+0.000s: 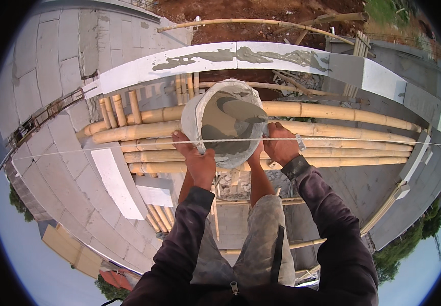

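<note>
A white bucket (192, 118), its rim and walls smeared with grey mortar, is tilted over the bamboo poles in front of me. Wet mortar (221, 133) lies inside, and a grey, blade-like shape (245, 110) shows near the right inner wall; whether it is a trowel or a mortar lump I cannot tell. My left hand (198, 162) grips the near left rim, thumb pointing inward. My right hand (282, 146) is closed at the right rim, fingers partly hidden. A taut white string (343, 140) crosses in front of the bucket.
Bamboo poles (343, 111) form a platform under the bucket. Beyond it runs a white block course (198, 57) topped with a mortar strip (276, 57). A grey block wall (85, 191) stands left, with white blocks (116, 181) beside the poles. Rebar (44, 115) juts at the far left.
</note>
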{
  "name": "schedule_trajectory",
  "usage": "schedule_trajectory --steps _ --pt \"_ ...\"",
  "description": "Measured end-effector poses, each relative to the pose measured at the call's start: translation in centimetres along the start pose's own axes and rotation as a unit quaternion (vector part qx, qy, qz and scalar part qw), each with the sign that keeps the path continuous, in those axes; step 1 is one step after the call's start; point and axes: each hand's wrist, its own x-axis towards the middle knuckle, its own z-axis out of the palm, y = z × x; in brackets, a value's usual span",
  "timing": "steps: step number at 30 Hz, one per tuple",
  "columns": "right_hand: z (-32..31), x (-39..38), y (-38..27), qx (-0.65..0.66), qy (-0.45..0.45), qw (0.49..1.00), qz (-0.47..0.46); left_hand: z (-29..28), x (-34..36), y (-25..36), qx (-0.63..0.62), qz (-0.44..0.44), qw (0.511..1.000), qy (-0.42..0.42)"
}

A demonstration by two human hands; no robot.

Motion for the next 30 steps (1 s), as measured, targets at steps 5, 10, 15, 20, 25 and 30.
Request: schedule_trajectory --steps 5,10,15,20,25,30 --pt "4.5 1.5 -0.3 -0.021 -0.054 0.998 0.024 1.0 -0.4 2.7 0.142 0.074 0.987 0.007" --pt "1.8 -2.0 5.2 0.147 -0.121 0.978 0.085 2.2 -1.2 5.8 0.04 -0.02 0.999 0.011" --pt "-0.2 -4.2 9.4 0.362 -0.078 0.926 0.077 3.4 -2.0 5.7 -0.01 -0.061 0.998 -0.031" --pt "-4.3 -3.0 15.4 0.466 0.017 0.873 0.146 4.3 -1.3 1.9 0.076 0.028 0.996 -0.034" --pt "-9.4 2.3 21.4 0.579 0.043 0.784 0.222 5.0 -1.3 0.2 0.107 0.033 0.994 -0.022" --pt "-13.5 0.8 25.5 0.692 -0.023 0.709 0.137 4.4 -1.0 -0.2 0.027 0.053 0.997 -0.039"
